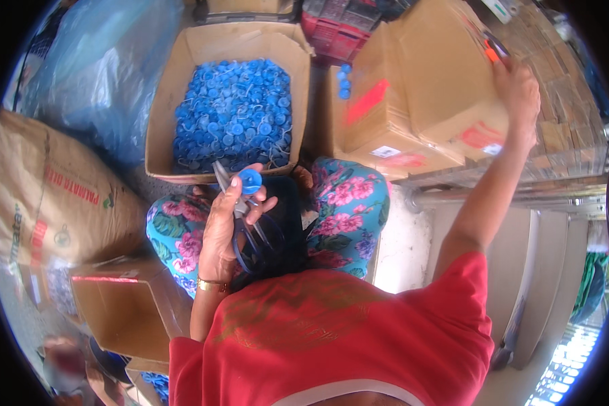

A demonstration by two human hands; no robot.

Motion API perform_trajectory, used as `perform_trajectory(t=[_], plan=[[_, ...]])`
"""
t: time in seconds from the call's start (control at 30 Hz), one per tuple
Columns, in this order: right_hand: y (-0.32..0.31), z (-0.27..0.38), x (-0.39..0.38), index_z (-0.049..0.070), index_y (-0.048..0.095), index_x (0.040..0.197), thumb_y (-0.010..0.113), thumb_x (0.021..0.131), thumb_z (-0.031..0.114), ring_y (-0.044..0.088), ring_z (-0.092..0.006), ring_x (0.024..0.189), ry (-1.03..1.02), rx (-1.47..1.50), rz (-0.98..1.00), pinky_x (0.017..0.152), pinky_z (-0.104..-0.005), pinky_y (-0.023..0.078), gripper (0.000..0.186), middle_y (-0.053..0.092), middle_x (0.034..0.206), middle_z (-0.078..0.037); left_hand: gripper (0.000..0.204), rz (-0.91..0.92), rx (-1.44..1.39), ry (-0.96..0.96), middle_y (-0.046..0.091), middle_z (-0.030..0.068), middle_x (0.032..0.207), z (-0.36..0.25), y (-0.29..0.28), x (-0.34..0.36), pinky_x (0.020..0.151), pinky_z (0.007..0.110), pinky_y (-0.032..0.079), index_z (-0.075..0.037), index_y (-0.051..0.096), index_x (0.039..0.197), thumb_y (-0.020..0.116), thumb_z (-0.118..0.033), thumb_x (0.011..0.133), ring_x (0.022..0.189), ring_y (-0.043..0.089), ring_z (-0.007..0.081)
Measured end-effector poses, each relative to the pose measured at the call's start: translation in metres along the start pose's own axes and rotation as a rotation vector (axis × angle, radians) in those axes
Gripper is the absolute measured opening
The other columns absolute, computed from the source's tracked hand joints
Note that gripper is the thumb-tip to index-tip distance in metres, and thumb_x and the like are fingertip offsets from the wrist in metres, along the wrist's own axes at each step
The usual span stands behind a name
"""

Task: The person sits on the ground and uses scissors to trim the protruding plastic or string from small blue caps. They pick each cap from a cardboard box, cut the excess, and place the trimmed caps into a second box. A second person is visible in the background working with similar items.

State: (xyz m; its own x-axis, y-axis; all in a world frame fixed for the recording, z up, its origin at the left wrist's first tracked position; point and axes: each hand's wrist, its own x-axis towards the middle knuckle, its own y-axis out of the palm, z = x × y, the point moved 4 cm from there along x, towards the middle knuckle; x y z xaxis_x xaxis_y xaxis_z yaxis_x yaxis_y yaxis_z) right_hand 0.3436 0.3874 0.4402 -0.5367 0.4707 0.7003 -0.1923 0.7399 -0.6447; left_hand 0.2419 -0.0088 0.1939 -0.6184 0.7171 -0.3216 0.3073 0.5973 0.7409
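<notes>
Blue caps [233, 111]; brown box [164, 101]; floral turquoise-pink trousers [348, 203]; red shirt [358, 338].

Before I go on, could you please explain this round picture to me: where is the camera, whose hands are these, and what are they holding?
The camera sits on a person's head and looks down, so the wide lens bends the edges round. Both hands belong to that person, who wears a red shirt and flowered trousers.

The left hand holds a small round blue plastic cap together with metal scissors with dark handles. The right hand reaches far out onto a closed brown cardboard carton, touching a small orange-handled tool; I cannot tell what kind.

In front stands an open cardboard box full of the same blue caps. A brown paper sack lies at the left.
</notes>
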Motion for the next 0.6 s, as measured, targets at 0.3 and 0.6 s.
perform_trajectory(t=[0.3,0.6], plan=[[0.058,-0.038,0.026,0.016,0.057,0.123,0.050,0.090,0.037,0.058,-0.0326,0.104,-0.098,0.117,0.219,0.088,-0.0403,0.045,0.039,0.061,0.114,-0.016,0.051,0.122,-0.040,0.034,0.060,0.0089,0.095,-0.009,0.003,-0.001,0.099,0.042,0.042,0.007,0.040,0.130,0.052,-0.027,0.093,0.050,0.041,0.0069],[0.035,-0.020,0.027,0.012,0.043,0.136,0.051,0.089,0.032,0.059,-0.0292,0.108,-0.145,0.151,0.367,0.090,-0.0387,0.044,0.052,0.059,0.118,-0.021,0.054,0.207,-0.073,0.036,0.059,0.0161,0.103,-0.019,0.008,-0.003,0.094,0.035,0.047,0.004,0.042,0.127,0.057,-0.032,0.090,0.051,0.040,0.0057]])
